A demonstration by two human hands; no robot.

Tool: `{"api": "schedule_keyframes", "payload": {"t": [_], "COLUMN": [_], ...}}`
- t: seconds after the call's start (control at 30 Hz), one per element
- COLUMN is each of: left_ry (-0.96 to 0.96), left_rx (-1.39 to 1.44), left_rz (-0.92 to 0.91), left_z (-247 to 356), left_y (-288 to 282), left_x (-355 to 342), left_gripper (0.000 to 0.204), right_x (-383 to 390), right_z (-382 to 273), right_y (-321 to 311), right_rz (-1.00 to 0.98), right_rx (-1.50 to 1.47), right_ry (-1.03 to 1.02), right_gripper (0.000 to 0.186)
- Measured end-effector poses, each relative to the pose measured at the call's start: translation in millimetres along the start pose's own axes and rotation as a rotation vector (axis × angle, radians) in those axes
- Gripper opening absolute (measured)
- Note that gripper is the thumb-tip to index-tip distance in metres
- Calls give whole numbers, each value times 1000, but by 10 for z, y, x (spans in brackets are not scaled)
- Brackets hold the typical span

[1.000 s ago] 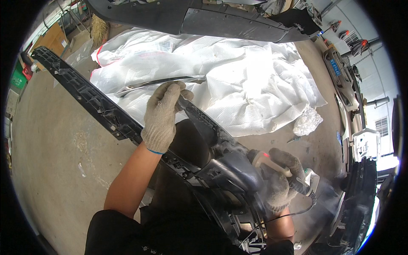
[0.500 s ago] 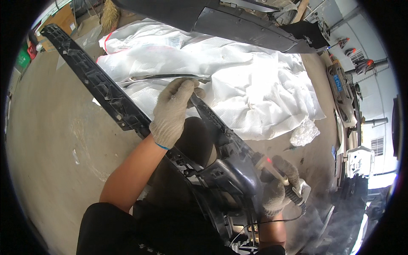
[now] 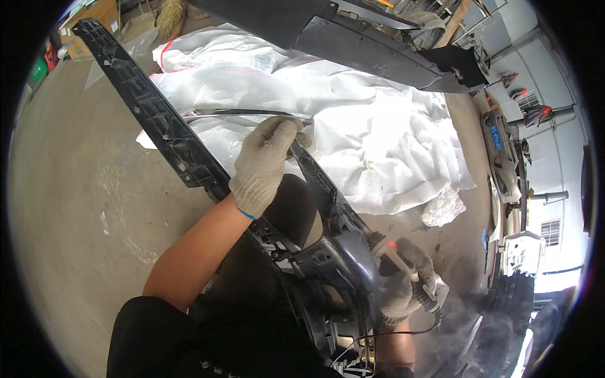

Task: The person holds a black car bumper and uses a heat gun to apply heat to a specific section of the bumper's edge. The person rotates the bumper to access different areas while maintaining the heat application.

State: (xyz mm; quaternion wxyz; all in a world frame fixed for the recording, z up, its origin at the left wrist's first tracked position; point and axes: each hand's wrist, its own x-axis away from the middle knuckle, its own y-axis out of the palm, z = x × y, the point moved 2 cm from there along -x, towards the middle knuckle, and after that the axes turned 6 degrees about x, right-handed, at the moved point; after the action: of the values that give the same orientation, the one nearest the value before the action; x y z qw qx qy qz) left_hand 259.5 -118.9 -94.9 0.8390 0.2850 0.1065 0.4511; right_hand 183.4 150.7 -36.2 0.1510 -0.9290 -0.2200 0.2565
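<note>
My left hand [image 3: 263, 165], in a grey knit glove, grips the upper bar of a long black plastic car trim panel [image 3: 157, 123] that runs from the top left down to my lap. My right hand [image 3: 403, 283], also gloved, is closed around a corded hand tool with a red light [image 3: 394, 251], its tip pressed against the rounded dark part of the panel [image 3: 343, 258]. Thin smoke hangs to the right of that hand. A thin dark strip [image 3: 246, 114] lies on the sheet just above my left hand.
A crumpled white plastic sheet [image 3: 372, 132] covers the concrete floor [image 3: 69, 208] ahead. Large black bumper parts [image 3: 372, 44] lie beyond it. A cardboard box [image 3: 94, 16] stands at the top left; car parts and a tyre [image 3: 517, 302] sit at the right.
The view has tilted, so the panel and sheet sit lower and more central. My left hand keeps its grip on the bar. My right hand stays on the tool at the same spot.
</note>
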Motion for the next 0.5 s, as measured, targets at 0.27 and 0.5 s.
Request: {"api": "schedule_keyframes", "payload": {"t": [0.27,0.5], "left_ry": [-9,2], "left_rx": [-49,-11], "left_rz": [9,17], "left_z": [19,8], "left_y": [-18,4], "left_x": [11,9], "left_gripper": [32,31], "right_x": [45,29], "right_z": [56,143], "right_y": [-54,-83], "right_rz": [-108,-164], "right_rx": [264,263], "right_ry": [-85,-223], "right_gripper": [52,53]}}
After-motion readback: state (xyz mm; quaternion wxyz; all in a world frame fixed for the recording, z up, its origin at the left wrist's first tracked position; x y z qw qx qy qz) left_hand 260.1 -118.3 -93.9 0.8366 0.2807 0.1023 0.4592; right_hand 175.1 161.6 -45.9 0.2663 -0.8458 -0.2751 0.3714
